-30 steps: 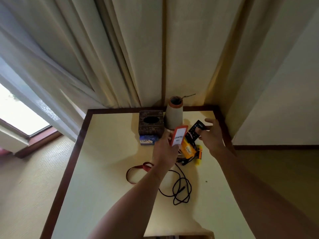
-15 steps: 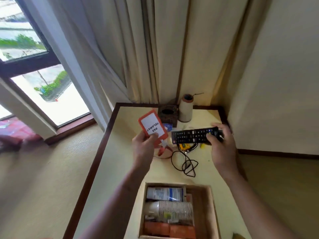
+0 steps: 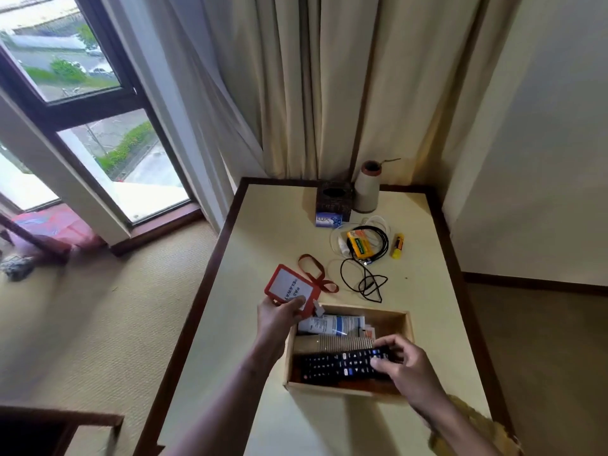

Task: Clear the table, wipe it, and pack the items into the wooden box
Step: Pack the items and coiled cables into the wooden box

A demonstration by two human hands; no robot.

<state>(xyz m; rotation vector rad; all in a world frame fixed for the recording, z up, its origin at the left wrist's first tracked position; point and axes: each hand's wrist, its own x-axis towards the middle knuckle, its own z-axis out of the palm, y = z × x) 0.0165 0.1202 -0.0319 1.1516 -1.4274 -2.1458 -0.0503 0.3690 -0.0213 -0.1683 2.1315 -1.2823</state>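
The wooden box [image 3: 405, 327] sits on the cream table [image 3: 263, 232] near its front. My right hand [image 3: 406, 366] grips a black remote [image 3: 339, 365] lying across the inside of the box. My left hand [image 3: 279, 319] holds a red card holder [image 3: 288, 286] just over the box's far left corner, its red strap [image 3: 316, 273] trailing on the table. Inside the box are a white tube [image 3: 332, 324] and a stack of paper cups [image 3: 342, 342].
Further back lie black cables [image 3: 368, 281], an orange packet [image 3: 359, 245], a yellow battery [image 3: 397, 245], a blue soap box [image 3: 328, 220], a dark tissue box [image 3: 334, 199] and a grey vase [image 3: 367, 187]. A yellow cloth [image 3: 477, 429] lies at the front right. Curtains hang behind.
Both hands came back toward me from the table's far side. The remote went down into the box and the card holder moved to the box's corner.
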